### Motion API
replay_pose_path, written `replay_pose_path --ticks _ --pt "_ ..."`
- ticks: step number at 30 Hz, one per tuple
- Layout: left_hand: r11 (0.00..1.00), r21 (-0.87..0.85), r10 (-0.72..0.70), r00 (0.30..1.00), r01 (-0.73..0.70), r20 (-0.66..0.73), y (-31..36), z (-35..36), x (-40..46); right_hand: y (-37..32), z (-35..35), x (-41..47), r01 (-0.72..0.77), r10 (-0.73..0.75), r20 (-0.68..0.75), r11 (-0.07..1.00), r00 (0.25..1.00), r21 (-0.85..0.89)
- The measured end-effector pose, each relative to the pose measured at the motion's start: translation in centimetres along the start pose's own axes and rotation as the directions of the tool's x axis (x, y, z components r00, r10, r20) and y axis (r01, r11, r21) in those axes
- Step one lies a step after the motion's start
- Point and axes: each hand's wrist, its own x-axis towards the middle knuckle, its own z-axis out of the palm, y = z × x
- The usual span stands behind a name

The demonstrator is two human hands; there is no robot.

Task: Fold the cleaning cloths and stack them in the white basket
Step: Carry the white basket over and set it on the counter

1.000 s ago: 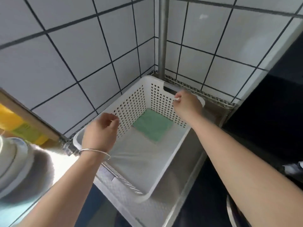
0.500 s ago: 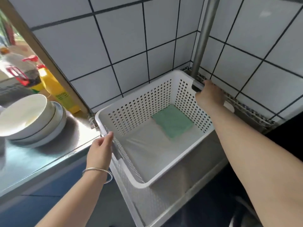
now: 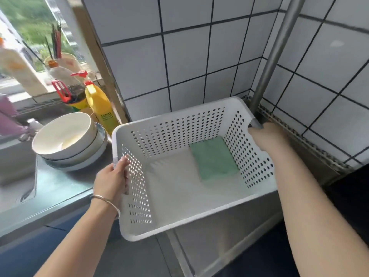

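- Left hand (image 3: pixel 111 180), with a thin metal bangle (image 3: pixel 105 200) on its wrist, grips the left end wall of the white basket (image 3: pixel 179 124), thumb inside against the perforated wall and fingers wrapped round the outside.
- Right hand (image 3: pixel 267 136) holds the opposite end at the handle slot, fingers curled over the rim; the fingertips are hidden behind the wall.
- White basket is rectangular plastic, its four walls punched with rows of round holes and its floor solid and smooth; its near edge juts out past the front of the steel counter (image 3: pixel 50 188).
- Green cloth (image 3: pixel 214 157) lies folded into a flat rectangle on the basket floor, in the far right corner, close to the right-hand wall.
- Nothing else in the basket can be made out beyond the pale floor itself.
- Left of the basket, white bowls (image 3: pixel 67 136) sit nested in a stack on the counter; the top one looks empty.
- Behind the bowls stands a yellow bottle (image 3: pixel 101 108) with a red cap, among other bottles on the window ledge.
- Steel pole (image 3: pixel 273 56) rises along the white tiled wall (image 3: pixel 189 56) just behind the basket's far right corner.
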Motion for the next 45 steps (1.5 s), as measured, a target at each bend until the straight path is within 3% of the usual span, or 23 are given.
replay_pose_path --ticks 6,9,14,17,24,31,34,39,45 --pt "1.000 0.019 -0.010 0.996 0.009 0.086 0.9 -10.5 1.5 -5.0 3.4 -8.7 0.092 -0.098 0.096 0.993 0.991 0.068" --pt "0.998 0.061 -0.035 0.997 0.031 0.065 -0.3 -16.4 1.4 -7.5 6.3 -12.9 0.111 -0.135 0.195 0.985 0.972 0.130" --pt "0.981 0.194 0.026 0.993 -0.003 -0.117 -3.4 -26.1 0.1 -11.7 11.2 -19.9 0.068 -0.213 0.346 0.919 0.914 0.388" --pt "0.970 0.244 0.049 0.970 0.011 -0.238 -6.0 -32.9 -0.9 -15.2 14.5 -24.5 0.100 -0.271 0.412 0.915 0.870 0.390" --pt "0.982 0.138 -0.044 0.869 0.128 -0.493 -12.5 -49.7 -5.1 -23.7 23.2 -37.8 0.182 -0.425 0.535 0.876 0.731 0.446" --pt "0.946 0.152 -0.085 0.673 0.285 -0.735 -19.0 -64.4 -11.4 -31.3 33.3 -50.8 0.259 -0.481 0.705 0.876 0.520 0.407" --pt "0.924 0.134 -0.107 0.580 0.357 -0.808 -21.2 -69.0 -15.1 -35.0 37.8 -56.5 0.253 -0.503 0.777 0.864 0.379 0.436" --pt "0.914 -0.111 -0.244 0.308 0.391 -0.920 -25.4 -75.6 -20.4 -40.3 45.2 -66.9 0.284 -0.512 0.851 0.838 0.117 0.465" --pt "0.883 -0.273 -0.343 0.128 0.382 -0.931 -29.5 -84.0 -24.6 -46.0 54.2 -79.7 0.337 -0.486 0.862 0.796 -0.140 0.503"
